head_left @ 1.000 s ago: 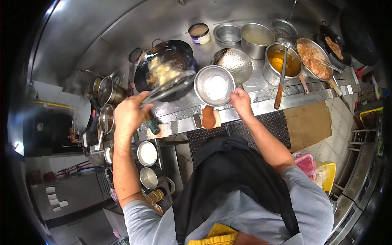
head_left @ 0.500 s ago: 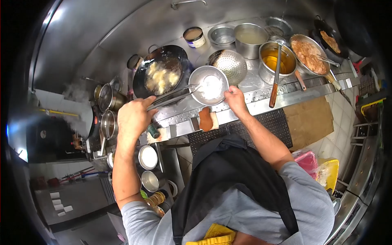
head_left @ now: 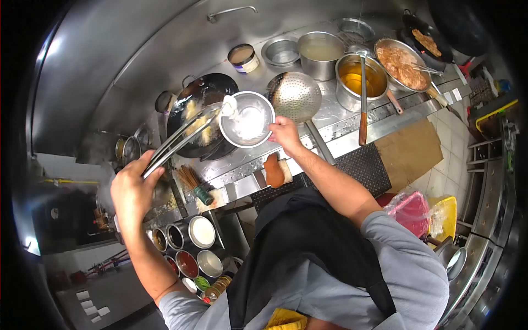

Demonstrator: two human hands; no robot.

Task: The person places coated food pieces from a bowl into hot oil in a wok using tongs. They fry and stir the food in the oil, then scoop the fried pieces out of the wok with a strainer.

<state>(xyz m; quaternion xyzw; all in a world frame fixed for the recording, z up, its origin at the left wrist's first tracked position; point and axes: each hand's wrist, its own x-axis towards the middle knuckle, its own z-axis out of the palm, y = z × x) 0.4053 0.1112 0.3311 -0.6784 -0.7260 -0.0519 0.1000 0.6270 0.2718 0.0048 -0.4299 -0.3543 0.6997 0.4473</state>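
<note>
Tongs have lifted a white-coated piece to the bowl's rim; the bowl has edged nearer the wok.
Left arm outstretched, that hand has fingers clamped round the tongs; the right hand pinches the bowl's right rim. The tin's label is unreadable from here.

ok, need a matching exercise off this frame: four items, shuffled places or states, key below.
1. tongs
2. metal bowl
3. wok
4. wooden-handled ladle

A. lies across a pot of amber liquid
B. gripped at the edge by the right hand
C. has yellowish pieces inside
D. held in the left hand

Pairs: 1-D, 2-B, 3-C, 4-A
</note>
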